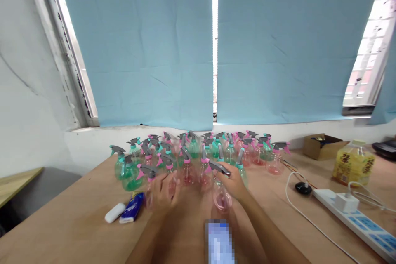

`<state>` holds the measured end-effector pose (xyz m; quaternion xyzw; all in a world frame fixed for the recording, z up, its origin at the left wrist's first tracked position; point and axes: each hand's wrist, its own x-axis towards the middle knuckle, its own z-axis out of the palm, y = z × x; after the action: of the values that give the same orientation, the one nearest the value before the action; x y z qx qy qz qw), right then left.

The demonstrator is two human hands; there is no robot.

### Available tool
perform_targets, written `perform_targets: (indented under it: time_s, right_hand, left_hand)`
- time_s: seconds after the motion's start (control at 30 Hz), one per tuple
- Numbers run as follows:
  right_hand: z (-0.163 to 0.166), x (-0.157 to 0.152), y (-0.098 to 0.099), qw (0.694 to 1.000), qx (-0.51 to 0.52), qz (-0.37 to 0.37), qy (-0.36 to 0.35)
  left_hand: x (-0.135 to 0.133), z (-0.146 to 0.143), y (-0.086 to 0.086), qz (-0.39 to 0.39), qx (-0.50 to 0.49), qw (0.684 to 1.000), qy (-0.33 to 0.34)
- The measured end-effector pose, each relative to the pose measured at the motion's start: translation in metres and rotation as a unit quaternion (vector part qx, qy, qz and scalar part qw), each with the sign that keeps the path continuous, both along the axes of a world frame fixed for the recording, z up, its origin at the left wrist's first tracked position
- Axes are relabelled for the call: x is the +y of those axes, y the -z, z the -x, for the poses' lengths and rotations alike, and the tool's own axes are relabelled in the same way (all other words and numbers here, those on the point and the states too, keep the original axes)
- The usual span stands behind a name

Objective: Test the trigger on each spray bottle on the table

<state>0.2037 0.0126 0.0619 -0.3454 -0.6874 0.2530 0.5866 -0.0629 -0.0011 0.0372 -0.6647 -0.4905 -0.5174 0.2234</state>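
My right hand (pixel 233 182) is closed around the neck of a clear pink spray bottle (pixel 222 199) with a grey and pink trigger head, tilted near the front of the group. To the left, my left hand (pixel 166 189) curves around the side of another pink spray bottle (pixel 148 194), its fingers partly covering the body. Behind both hands stand several more spray bottles, among them a pink one (pixel 188 172) and a green one (pixel 132 179), with grey heads and pink or teal triggers.
A blue packet (pixel 133 207) and a white rounded object (pixel 115 213) lie left. A phone (pixel 219 241) with a blurred screen is in front. To the right are a power strip (pixel 361 222), white cable, black mouse-like object (pixel 303 188), yellow-labelled jug (pixel 354 164) and cardboard box (pixel 323 148).
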Motion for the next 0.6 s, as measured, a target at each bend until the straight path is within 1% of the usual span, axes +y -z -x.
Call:
perform_targets:
  time_s: [0.07, 0.1, 0.2, 0.27, 0.33, 0.37, 0.4, 0.5, 0.53, 0.6]
  right_hand:
    - [-0.014, -0.006, -0.005, 0.999, 0.005, -0.011, 0.031]
    - [-0.022, -0.009, -0.007, 0.999, 0.002, -0.019, 0.047]
    - [-0.053, -0.018, -0.007, 0.991, -0.037, -0.059, 0.113]
    - [-0.076, -0.022, -0.002, 0.977, -0.076, -0.089, 0.179]
    - [-0.097, -0.023, 0.005, 0.960, -0.074, -0.094, 0.253]
    - [-0.107, -0.022, 0.010, 0.951, -0.050, -0.091, 0.292]
    - [-0.115, -0.021, 0.014, 0.947, -0.021, -0.083, 0.309]
    - [-0.128, -0.016, 0.022, 0.948, 0.042, -0.026, 0.315]
    - [-0.130, -0.013, 0.024, 0.942, 0.038, -0.009, 0.333]
    - [-0.132, -0.009, 0.025, 0.916, -0.013, 0.008, 0.402]
  left_hand:
    - [0.004, 0.008, -0.001, -0.065, -0.041, 0.997, -0.029]
    - [0.006, 0.013, -0.001, -0.086, -0.068, 0.993, -0.045]
    - [0.013, 0.025, -0.005, -0.102, -0.142, 0.980, -0.095]
    - [0.017, 0.032, -0.008, -0.098, -0.179, 0.972, -0.117]
    - [0.021, 0.035, -0.011, -0.091, -0.218, 0.965, -0.109]
    - [0.022, 0.035, -0.011, -0.091, -0.241, 0.962, -0.094]
    - [0.023, 0.035, -0.012, -0.092, -0.260, 0.958, -0.077]
    - [0.024, 0.033, -0.012, -0.096, -0.290, 0.951, -0.049]
    - [0.023, 0.033, -0.012, -0.092, -0.287, 0.952, -0.052]
    - [0.021, 0.033, -0.011, -0.073, -0.271, 0.958, -0.062]
